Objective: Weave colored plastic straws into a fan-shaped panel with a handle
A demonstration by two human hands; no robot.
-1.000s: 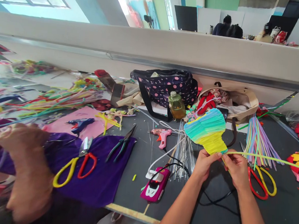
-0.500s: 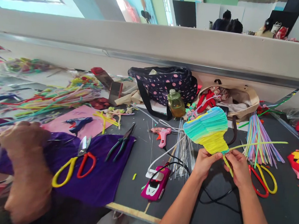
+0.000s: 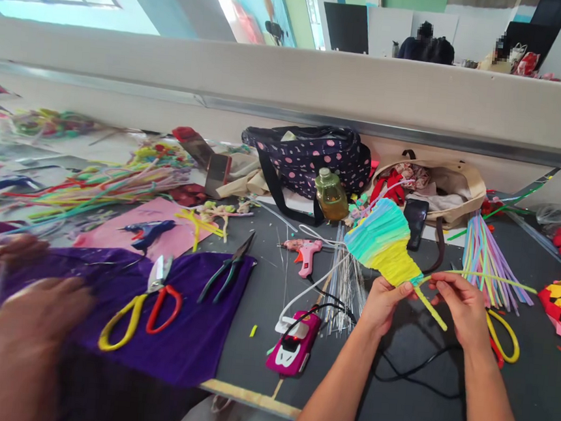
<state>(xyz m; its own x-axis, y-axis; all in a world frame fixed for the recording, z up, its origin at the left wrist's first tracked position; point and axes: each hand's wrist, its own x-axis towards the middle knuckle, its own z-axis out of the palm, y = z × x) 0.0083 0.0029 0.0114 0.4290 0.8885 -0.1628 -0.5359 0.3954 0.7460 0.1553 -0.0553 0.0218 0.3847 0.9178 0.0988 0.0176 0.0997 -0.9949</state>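
A fan-shaped piece (image 3: 381, 239) made of blue, teal and yellow pipe cleaners is held over the table. My left hand (image 3: 384, 303) is closed on its narrow base, thumb on top. From that base a yellow stem (image 3: 433, 310) points down to the right. My right hand (image 3: 458, 308) pinches a long yellow-green pipe cleaner (image 3: 505, 280) close to the base; its free end stretches to the right. Beneath my right hand lie scissors with red and yellow handles (image 3: 512, 335), partly covered. A bundle of pastel pipe cleaners (image 3: 487, 255) rests just behind.
At left, a co-worker's hands (image 3: 30, 319) move above a purple cloth (image 3: 175, 345) bearing scissors (image 3: 159, 278) and pliers (image 3: 229, 265). A pink glue gun (image 3: 306, 255), magenta power strip (image 3: 292, 349), thin wires (image 3: 345, 288), bottle (image 3: 331, 195), dark bag (image 3: 309, 154) and phone (image 3: 414, 222) are nearby.
My right hand has moved slightly right, away from the base, drawing the pipe cleaner with it. The fan has tilted a little, uncovering the phone and stem. The co-worker's hands have moved lower.
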